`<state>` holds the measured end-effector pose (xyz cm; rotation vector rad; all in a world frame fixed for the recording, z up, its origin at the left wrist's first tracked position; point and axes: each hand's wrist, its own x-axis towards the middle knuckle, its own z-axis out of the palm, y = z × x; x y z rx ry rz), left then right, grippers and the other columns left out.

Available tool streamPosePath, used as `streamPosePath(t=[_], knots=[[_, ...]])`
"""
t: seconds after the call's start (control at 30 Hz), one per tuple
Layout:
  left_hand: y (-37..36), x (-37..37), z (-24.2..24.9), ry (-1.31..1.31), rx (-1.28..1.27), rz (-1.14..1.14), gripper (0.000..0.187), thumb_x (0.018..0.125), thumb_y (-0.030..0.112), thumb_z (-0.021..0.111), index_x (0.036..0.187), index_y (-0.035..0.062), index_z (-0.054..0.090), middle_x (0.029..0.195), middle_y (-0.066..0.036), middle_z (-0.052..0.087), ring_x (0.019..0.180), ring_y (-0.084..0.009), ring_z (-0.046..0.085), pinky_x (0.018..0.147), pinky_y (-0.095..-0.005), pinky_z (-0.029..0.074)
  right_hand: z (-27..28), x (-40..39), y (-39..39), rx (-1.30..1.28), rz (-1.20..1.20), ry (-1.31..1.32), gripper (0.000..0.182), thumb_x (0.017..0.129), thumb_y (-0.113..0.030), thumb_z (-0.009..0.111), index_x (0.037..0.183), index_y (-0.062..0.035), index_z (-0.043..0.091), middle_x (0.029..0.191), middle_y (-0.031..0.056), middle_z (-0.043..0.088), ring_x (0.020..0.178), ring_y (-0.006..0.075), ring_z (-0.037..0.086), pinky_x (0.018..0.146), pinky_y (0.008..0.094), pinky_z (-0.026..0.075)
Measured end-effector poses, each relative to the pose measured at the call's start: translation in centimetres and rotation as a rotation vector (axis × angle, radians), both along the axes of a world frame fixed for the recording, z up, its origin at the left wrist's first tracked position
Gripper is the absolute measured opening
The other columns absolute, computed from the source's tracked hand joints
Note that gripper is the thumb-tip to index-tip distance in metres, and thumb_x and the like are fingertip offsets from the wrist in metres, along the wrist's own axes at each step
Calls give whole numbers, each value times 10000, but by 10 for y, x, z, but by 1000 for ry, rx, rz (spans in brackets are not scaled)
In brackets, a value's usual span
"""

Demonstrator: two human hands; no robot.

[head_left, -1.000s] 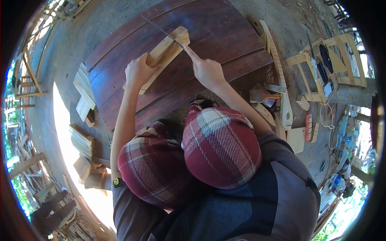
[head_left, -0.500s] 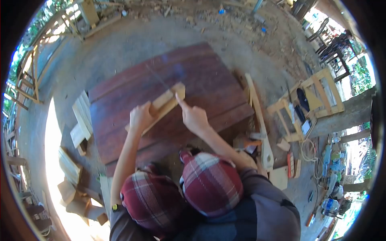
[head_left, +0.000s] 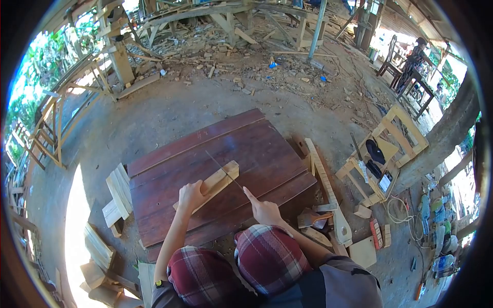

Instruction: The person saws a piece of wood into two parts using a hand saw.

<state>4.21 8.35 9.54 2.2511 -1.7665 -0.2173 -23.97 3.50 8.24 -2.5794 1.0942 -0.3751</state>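
A pale wooden block (head_left: 218, 183) lies slantwise on a reddish-brown wooden panel (head_left: 179, 169). My left hand (head_left: 192, 196) is closed over the block's middle and holds it against the panel. A thin handsaw (head_left: 214, 158), seen edge-on, crosses the block near its far right end. My right hand (head_left: 264, 211) grips the saw at its near end, index finger stretched along it; the handle is hidden beneath the hand. Whether the blade has cut into the block is too small to tell. My knees in plaid cloth (head_left: 269, 251) are just below the panel.
Pale wood pieces (head_left: 119, 192) lie left of the panel. At right are a long wooden strip (head_left: 328, 185), a brush (head_left: 314, 219), a red-and-wood block (head_left: 376, 234) and a wooden frame (head_left: 408, 128). A person (head_left: 416, 59) is by dark chairs at far right.
The view has tilted up, so the panel sits lower in it. My right hand has drawn the saw back, its fingertip now clear of the block. My left hand stays on the block.
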Motion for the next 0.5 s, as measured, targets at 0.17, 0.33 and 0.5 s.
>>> streamPosePath(t=[0.17, 0.33, 0.5], knots=[[2, -1, -4, -15, 16, 36, 425, 696, 445, 754, 873, 91, 597, 832, -155, 687, 810, -372, 659, 712, -468, 518, -21, 64, -37, -77, 15, -107, 646, 905, -151, 491, 1503, -215, 256, 509, 127, 569, 436, 321, 578, 455, 485, 467], [2, -5, 2, -3, 41, 95, 430, 699, 446, 754, 885, 87, 607, 847, -162, 690, 826, -370, 663, 724, -465, 519, -25, 39, -25, -25, 24, -89, 666, 900, -146, 495, 1509, -220, 238, 494, 125, 555, 420, 317, 569, 428, 472, 461], [0, -4, 2, 19, 41, 102, 425, 701, 433, 753, 912, 85, 630, 860, -163, 695, 836, -359, 667, 741, -458, 522, -32, -20, 3, 19, 21, -25, 697, 888, -151, 509, 1516, -225, 216, 491, 116, 553, 413, 307, 570, 417, 463, 461]])
